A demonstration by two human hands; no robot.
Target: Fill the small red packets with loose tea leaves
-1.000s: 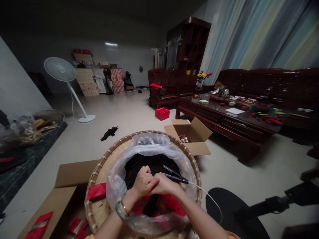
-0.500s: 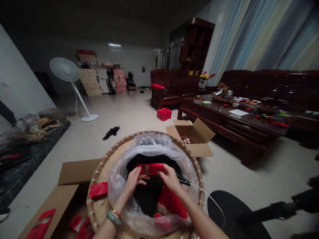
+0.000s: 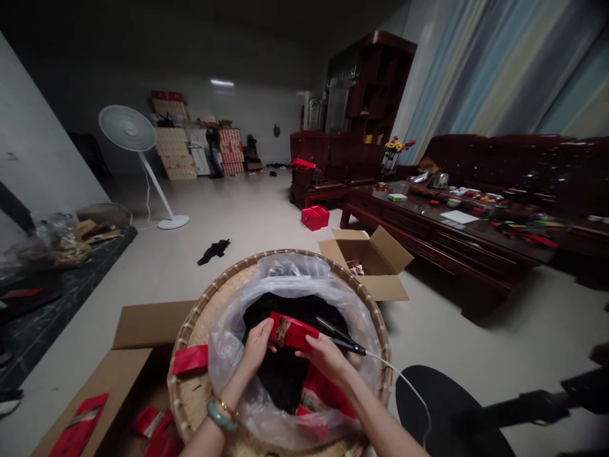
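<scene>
Floor: pale tile, long living room, low ceiling light at far end.
Walls/curtains: white walls, striped blue-yellow curtains (image 3: 504, 63) on the right.
Furniture: dark carved wood sofa (image 3: 514, 158), long wood coffee table (image 3: 428, 219) crowded with small items, tall wood display cabinet (image 3: 371, 82) behind.
Held item: red packet (image 3: 292, 331) held up over the bag opening, between both hands.
Left hand (image 3: 257, 348): fingers close together, pressed on the packet's left end; jade bangle (image 3: 221, 416) and gold bangle (image 3: 228, 408) on wrist.
Right hand (image 3: 326, 358): fingers pinching the packet's lower right corner; exact thumb position cannot be told.
Nearby tool: black corded clamp tool (image 3: 340, 336) just beside right hand, white cord (image 3: 399, 374) trailing off; grip on it cannot be told.
Container: round bamboo tray (image 3: 190, 355) with clear plastic bag (image 3: 228, 362) full of dark loose tea-like leaf (image 3: 280, 387).
Around: more red packets (image 3: 326, 393) inside bag, cardboard box (image 3: 143, 324) lower left with red packets (image 3: 78, 425), open carton (image 3: 366, 263) ahead, round black stand base (image 3: 442, 406) right.
Further: white standing fan (image 3: 127, 128), black cloth (image 3: 214, 251) on floor, red case (image 3: 314, 217), stacked cartons (image 3: 174, 136).
Writing: packet label too small to read.
</scene>
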